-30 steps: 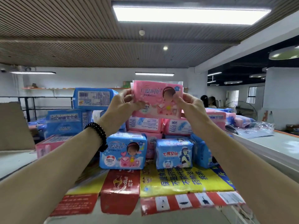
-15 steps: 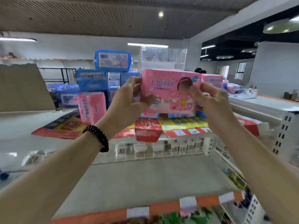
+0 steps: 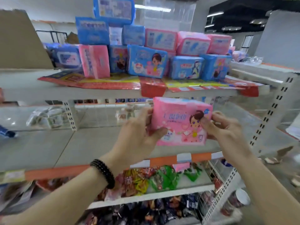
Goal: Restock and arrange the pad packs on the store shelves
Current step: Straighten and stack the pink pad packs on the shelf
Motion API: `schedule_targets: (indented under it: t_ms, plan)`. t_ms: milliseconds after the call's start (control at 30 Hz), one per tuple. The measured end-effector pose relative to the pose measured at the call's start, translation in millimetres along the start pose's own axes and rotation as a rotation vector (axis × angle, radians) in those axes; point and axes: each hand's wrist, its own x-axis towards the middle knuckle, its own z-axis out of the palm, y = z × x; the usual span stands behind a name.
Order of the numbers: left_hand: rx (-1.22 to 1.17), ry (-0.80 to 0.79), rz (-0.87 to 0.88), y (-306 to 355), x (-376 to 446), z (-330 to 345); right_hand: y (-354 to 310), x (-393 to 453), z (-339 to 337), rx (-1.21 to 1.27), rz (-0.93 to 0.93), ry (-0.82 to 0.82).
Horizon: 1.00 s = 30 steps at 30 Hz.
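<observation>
A pink pad pack (image 3: 180, 120) with a cartoon girl on its front is held upright between both hands, in front of the second shelf (image 3: 65, 146). My left hand (image 3: 138, 135) grips its left end, thumb across the front. My right hand (image 3: 222, 127) pinches its right end. On the top shelf (image 3: 24, 82) stands a pile of blue and pink pad packs (image 3: 146, 60), stacked two or three high.
A brown cardboard sheet (image 3: 19, 41) leans at the top left. Bagged goods (image 3: 48, 117) lie at the back left of the second shelf. Colourful snack packets (image 3: 159, 177) fill the lower shelves. A perforated white upright (image 3: 272, 108) stands at the right.
Both hands have brought the pink pack down from the top-shelf pile to the level of the second shelf. My view has tilted downward, showing the lower shelves.
</observation>
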Motion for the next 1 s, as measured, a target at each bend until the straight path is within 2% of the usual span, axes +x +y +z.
schedule_targets:
  t_ms: [133,233,367,567,733,933,1000]
  plan:
    - [-0.148,-0.083,-0.252,-46,-24,25,48,-2,8,-0.038,0.191,-0.074]
    - [-0.14,-0.08,-0.371,-72,-28,35,81,8,20,-0.04,0.314,-0.115]
    - [-0.127,-0.042,-0.517,-99,-22,40,115,32,33,-0.04,0.391,-0.197]
    - [-0.137,0.047,-0.593,-127,-19,37,136,67,57,0.091,0.47,-0.303]
    - [-0.188,0.089,-0.629,-148,-21,27,155,82,81,0.118,0.425,-0.372]
    - [-0.15,0.087,-0.701,-196,-11,1,187,103,127,0.051,0.429,-0.37]
    - [-0.071,0.076,-0.686,-217,-7,-11,198,111,148,-0.002,0.422,-0.361]
